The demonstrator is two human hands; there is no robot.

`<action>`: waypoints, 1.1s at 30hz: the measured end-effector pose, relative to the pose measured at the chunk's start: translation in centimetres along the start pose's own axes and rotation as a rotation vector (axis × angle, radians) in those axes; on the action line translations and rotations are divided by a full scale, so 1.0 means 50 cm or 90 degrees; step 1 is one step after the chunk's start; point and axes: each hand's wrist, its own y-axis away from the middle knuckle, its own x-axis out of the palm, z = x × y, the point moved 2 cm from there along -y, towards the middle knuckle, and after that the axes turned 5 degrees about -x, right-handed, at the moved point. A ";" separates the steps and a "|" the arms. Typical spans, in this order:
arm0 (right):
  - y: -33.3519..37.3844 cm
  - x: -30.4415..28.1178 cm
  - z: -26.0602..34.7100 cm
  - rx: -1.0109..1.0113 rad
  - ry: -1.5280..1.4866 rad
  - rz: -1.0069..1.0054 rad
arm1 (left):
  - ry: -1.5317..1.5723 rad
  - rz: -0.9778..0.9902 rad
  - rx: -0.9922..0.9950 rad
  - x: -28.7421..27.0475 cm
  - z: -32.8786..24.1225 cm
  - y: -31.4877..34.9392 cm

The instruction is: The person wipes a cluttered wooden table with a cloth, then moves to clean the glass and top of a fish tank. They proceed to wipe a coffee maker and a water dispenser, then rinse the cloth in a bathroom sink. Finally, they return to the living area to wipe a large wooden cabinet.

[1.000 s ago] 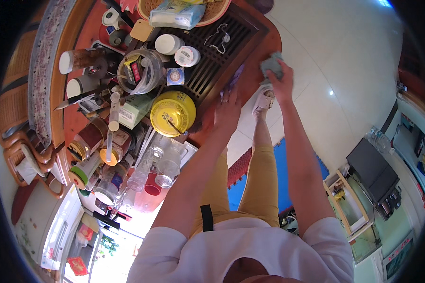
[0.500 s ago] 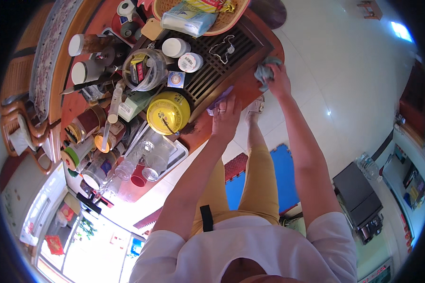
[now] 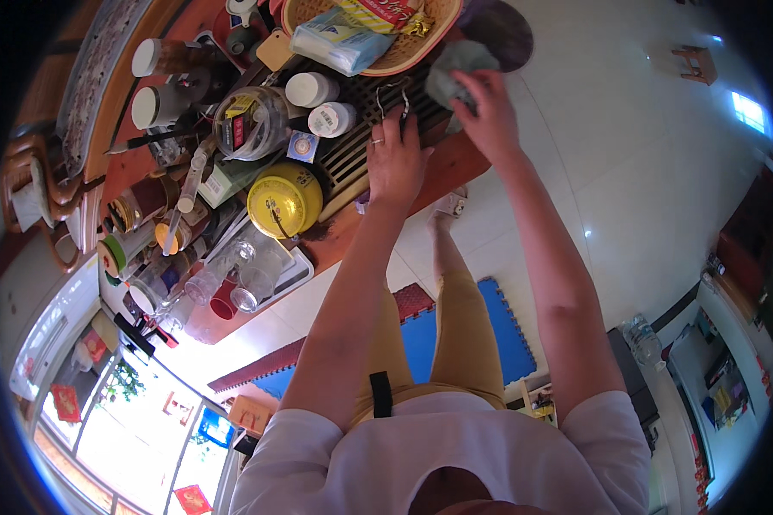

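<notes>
My left hand (image 3: 395, 167) reaches over the slatted tea tray (image 3: 349, 159), its fingertips on a silver wristwatch (image 3: 392, 87). The band loops out beyond the fingers, while the round face is hidden. In my right hand (image 3: 491, 120) is a crumpled grey-green cloth (image 3: 457, 75), pinched over the tray's far right corner, just below the wicker basket. A small purple thing (image 3: 362, 204) shows partly beside my left wrist.
The wicker basket (image 3: 445, 39) holds packets. Left of my hands stand white-lidded bottles (image 3: 311, 89), a clear tub (image 3: 253, 129), a yellow round tin (image 3: 283, 202), several jars and glasses (image 3: 258, 279). A dark round stool (image 3: 507, 34) stands past the wooden table's (image 3: 455, 163) right edge.
My left hand has left the purple thing and moved up onto the wristwatch. My right hand has carried the cloth up and left, from the table's edge to the tray's corner.
</notes>
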 end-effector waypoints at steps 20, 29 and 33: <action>-0.005 0.118 0.085 0.015 0.116 0.170 | 0.014 -0.121 0.014 -0.004 0.054 0.141; 0.019 0.075 0.040 -0.094 0.101 0.098 | 0.069 0.085 0.176 0.130 -0.040 0.143; 0.024 0.065 0.023 -0.147 0.019 0.170 | -0.011 0.148 0.181 0.201 -0.062 0.089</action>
